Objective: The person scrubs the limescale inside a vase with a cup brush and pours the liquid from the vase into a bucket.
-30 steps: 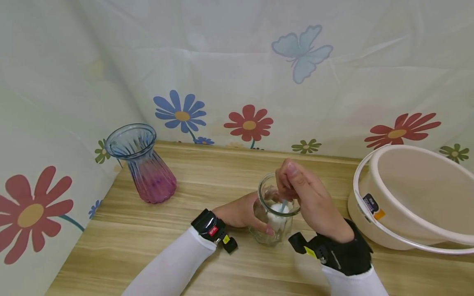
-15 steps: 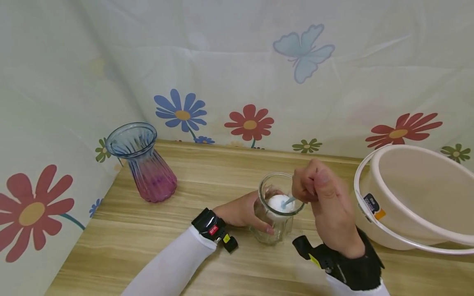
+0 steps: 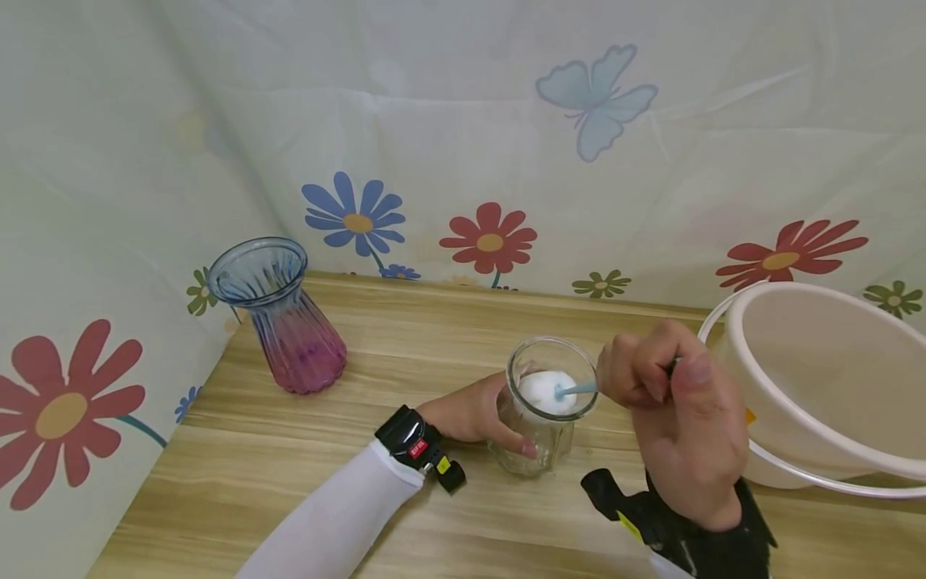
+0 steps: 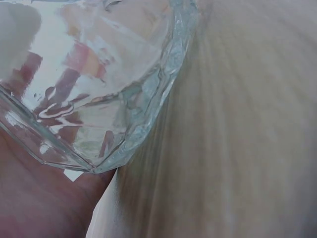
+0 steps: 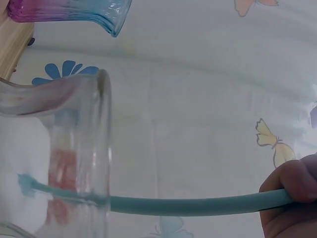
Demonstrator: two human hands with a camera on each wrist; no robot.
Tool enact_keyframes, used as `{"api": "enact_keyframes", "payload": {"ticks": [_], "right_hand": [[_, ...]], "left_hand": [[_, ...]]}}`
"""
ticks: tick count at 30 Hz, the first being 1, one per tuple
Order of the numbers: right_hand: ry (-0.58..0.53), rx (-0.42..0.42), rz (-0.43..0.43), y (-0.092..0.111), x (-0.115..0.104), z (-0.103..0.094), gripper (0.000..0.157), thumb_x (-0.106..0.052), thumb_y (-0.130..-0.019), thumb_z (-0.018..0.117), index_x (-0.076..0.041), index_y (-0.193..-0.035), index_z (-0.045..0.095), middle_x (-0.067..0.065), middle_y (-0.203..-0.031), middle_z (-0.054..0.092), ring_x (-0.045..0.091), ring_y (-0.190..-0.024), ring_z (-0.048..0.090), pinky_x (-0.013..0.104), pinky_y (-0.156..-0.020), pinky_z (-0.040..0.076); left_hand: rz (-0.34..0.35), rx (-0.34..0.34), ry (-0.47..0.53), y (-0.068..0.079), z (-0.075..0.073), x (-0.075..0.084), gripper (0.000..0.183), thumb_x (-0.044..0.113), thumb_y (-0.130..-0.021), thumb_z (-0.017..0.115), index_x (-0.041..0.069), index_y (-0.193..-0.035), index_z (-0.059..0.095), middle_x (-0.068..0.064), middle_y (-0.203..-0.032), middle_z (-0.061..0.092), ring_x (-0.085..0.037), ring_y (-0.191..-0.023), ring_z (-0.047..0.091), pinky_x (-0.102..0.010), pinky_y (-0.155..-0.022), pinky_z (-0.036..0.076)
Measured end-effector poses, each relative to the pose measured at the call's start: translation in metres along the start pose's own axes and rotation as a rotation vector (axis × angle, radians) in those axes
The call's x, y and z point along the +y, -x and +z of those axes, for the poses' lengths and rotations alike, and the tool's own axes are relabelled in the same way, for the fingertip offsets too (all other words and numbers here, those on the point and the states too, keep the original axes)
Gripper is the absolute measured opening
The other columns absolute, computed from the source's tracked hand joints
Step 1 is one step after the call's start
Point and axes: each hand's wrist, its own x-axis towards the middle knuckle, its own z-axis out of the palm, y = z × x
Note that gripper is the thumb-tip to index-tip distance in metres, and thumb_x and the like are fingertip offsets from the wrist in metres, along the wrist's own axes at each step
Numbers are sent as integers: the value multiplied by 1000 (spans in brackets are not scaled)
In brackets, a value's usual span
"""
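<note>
A clear faceted glass jar (image 3: 555, 442) stands on the wooden table, and my left hand (image 3: 473, 412) grips its side, thumb in front and fingers behind the glass. Inside the jar, just below the rim, is the white sponge head (image 3: 541, 391) of a bottle brush. Its light teal handle (image 5: 198, 206) slants out over the rim. My right hand (image 3: 673, 410), to the right of the jar, holds the handle's end in curled fingers. The left wrist view has the jar's thick glass base (image 4: 143, 99) up close, with the left palm against it.
A blue-to-pink ribbed glass vase (image 3: 297, 338) stands at the back left of the table. To the right, a cream bucket (image 3: 767, 434) with a carrying handle sits close beside my right hand. A flower-printed curtain (image 3: 434, 121) hangs along the back and left.
My right hand has moved up out of the jar and to the right, drawing the brush along. The sponge head has risen to near the rim. The left hand and jar stay put.
</note>
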Motion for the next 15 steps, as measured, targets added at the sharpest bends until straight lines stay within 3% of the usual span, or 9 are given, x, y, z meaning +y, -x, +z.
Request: {"api": "enact_keyframes", "payload": {"ticks": [5, 8, 15], "right_hand": [[14, 14, 47, -1, 2, -3, 38, -14, -112, 22, 0, -77, 25, 3, -68, 23, 13, -57, 25, 27, -54, 17], [74, 9, 87, -1, 7, -4, 40, -16, -113, 23, 0, -77, 25, 4, -66, 23, 14, -55, 26, 27, -51, 18], [250, -40, 174, -3, 17, -5, 38, -13, -114, 25, 1, -78, 30, 4, -65, 28, 13, -54, 28, 28, -48, 21]], "left_hand": [[-8, 0, 11, 0, 0, 1, 84, 28, -84, 87, 30, -153, 38, 10, -148, 53, -7, -142, 44, -41, -129, 19], [-5, 1, 20, 0, 1, 1, 81, 21, -84, 86, 28, -151, 41, 9, -146, 55, -7, -140, 46, -39, -129, 17], [5, 4, 75, -2, 3, 1, 82, 10, -81, 86, 25, -149, 42, 6, -142, 56, -9, -133, 50, -37, -124, 26]]}}
